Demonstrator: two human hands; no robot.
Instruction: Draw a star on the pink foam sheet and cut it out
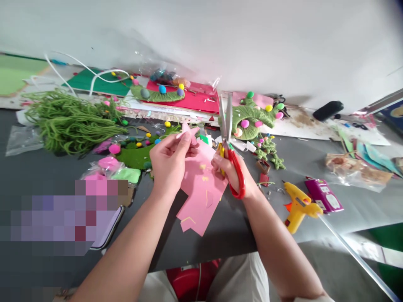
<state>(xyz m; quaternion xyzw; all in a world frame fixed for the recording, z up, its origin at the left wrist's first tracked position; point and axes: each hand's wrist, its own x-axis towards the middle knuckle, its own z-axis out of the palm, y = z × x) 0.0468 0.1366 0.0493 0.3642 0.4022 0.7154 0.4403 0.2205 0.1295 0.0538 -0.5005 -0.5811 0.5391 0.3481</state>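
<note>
My left hand (171, 157) pinches a small pink paper star (189, 131) between thumb and fingers, above the middle of the dark table. Fingers of my right hand (231, 170) are wrapped round the red and yellow handles of a pair of scissors (226, 130). The blades point up and away from me, slightly apart, to the right of the star. Beneath both hands lies a cut-up pink sheet (201, 205) with notched edges and small yellowish marks. A green felt shape (134, 157) with coloured pompoms lies to the left of my left hand.
A heap of green yarn (72, 123) lies at left. Pompom-decorated green yarn shapes (252, 119) lie beyond the scissors. On the right are a yellow glue gun (297, 205), a purple packet (324, 196) and plastic-wrapped sheets (359, 167). A phone (110, 230) lies at the left, partly pixelated.
</note>
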